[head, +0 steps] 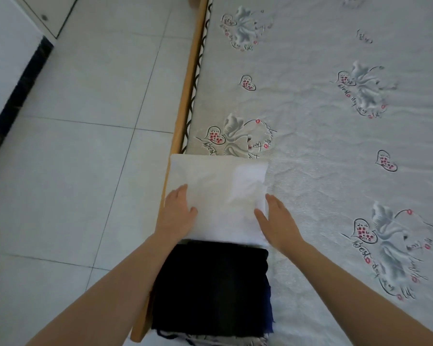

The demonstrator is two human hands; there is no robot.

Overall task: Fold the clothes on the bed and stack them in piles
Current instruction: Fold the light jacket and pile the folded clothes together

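Observation:
A folded white garment (218, 193) lies at the bed's left edge. My left hand (178, 211) rests flat on its left side with fingers straight. My right hand (276, 218) presses against its right edge, fingers straight too. Directly nearer to me sits a stack of folded dark clothes (210, 288), a black piece on top with navy fabric showing at its right side. A patterned grey-and-white piece (225, 342) peeks out under that stack at the bottom.
The bed sheet (335, 158) is pale with grey flower and red heart prints. A wooden bed rail (185, 96) runs along the left. White floor tiles (80, 158) spread to the left, with a white cabinet (48, 13) at the top left.

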